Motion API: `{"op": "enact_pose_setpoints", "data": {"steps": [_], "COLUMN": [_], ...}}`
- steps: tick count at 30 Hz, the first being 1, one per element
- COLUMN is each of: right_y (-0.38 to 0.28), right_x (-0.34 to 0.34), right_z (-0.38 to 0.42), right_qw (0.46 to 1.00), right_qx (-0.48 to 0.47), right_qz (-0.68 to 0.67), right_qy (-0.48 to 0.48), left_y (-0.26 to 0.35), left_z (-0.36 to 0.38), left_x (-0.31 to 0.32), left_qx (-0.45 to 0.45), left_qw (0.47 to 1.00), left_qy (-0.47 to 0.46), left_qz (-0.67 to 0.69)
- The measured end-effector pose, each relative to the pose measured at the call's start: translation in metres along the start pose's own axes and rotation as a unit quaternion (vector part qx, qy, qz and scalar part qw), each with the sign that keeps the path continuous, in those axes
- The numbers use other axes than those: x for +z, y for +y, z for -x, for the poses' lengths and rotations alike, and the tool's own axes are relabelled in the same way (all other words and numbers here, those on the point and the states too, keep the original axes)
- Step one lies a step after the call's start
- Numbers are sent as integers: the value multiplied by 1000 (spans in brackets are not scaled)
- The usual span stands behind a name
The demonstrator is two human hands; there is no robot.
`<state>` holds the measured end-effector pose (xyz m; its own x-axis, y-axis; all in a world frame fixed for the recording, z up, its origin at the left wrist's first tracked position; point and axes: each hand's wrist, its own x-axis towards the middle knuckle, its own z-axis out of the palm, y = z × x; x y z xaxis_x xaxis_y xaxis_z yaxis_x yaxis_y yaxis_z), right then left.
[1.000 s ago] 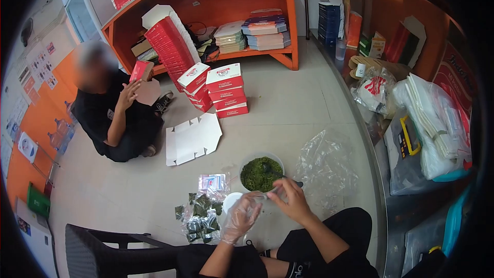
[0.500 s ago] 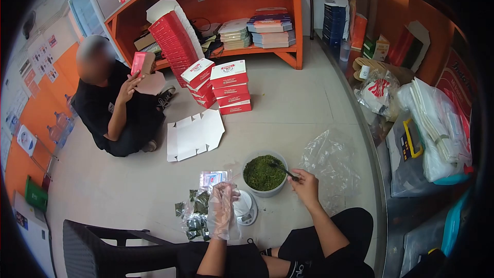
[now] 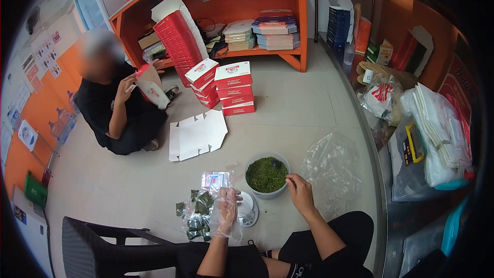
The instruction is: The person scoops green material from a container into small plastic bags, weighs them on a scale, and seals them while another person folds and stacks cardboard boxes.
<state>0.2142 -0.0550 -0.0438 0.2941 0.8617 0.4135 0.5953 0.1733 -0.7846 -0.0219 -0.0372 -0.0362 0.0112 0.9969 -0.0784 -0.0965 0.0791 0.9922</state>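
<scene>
A round tub [image 3: 248,187] holds chopped green stuff [image 3: 263,176] that looks like dried leaves or seaweed flakes. At its right rim my right hand [image 3: 301,194] pinches a dark spoon [image 3: 277,164], whose head lies in the green stuff. Loose clear plastic covers my left hand [image 3: 226,210], with the fingers curled; whatever they hold cannot be made out. Just right of that hand is a small white scale [image 3: 250,216], partly hidden. Several small clear packets of green stuff [image 3: 197,221] lie to its left, and a printed plastic packet [image 3: 215,179] lies beyond them.
A large clear plastic bag [image 3: 332,172] lies right of the tub. Ahead are a flat white carton [image 3: 197,136] and stacked red-white boxes [image 3: 235,90]. A co-worker [image 3: 121,108] sits at left handling a box. A black chair [image 3: 95,247] stands at near left, a loaded metal shelf [image 3: 378,175] at right.
My right hand has moved slightly down and left, and the spoon sits lower in the green stuff. The co-worker's box has been lowered and turned. My left hand stays nearly in place.
</scene>
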Motion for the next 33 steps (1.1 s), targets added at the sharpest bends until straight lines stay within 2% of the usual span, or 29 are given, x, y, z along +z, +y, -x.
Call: {"op": "enact_pose_setpoints", "data": {"steps": [3,5,6,8,9,11,12,14,17,20,21,23,24,26,30,32,33], "right_y": [-8,-19,-19,-19,-14,2,-1,-9,-1,5,3,-2,-1,3,11,8,10], "right_x": [-5,-10,-10,-12,-8,1,1,5,11,19,18,15,16,17,23,14,16], "right_z": [8,10,8,4,4,5,8,16,18,17,19,24,23,24,22,24,24], "right_qw": [998,992,992,997,996,998,998,988,986,985,985,965,965,959,921,899,899], "right_qx": [-2,48,47,10,10,30,30,82,77,92,92,167,165,173,228,284,285], "right_qz": [-14,-79,-78,-72,-72,-44,-44,-117,-137,-133,-134,-188,-188,-223,-313,-332,-331], "right_qy": [-56,-87,-88,-41,-42,-44,-44,-65,-58,-62,-62,-76,-78,-32,-46,-38,-41], "left_y": [-5,-11,-1,29,24,10,10,12,13,11,11,10,7,-3,-4,1,7], "left_z": [-4,-6,-4,4,2,-3,-3,-5,-8,-8,-7,-7,-8,-11,-14,-8,-5], "left_x": [-5,-7,-6,-3,-1,6,6,5,2,-3,-4,-5,-5,-4,-3,-2,-1], "left_qx": [-17,68,69,156,155,249,249,167,140,115,116,138,138,141,132,147,144], "left_qw": [1000,996,996,943,943,950,950,973,981,982,982,969,969,969,978,956,956], "left_qy": [10,0,1,-28,-28,15,16,49,66,33,34,57,59,87,94,123,125], "left_qz": [4,-54,-53,-294,-295,-189,-188,-153,-117,-144,-144,-197,-197,-184,-132,-222,-221]}}
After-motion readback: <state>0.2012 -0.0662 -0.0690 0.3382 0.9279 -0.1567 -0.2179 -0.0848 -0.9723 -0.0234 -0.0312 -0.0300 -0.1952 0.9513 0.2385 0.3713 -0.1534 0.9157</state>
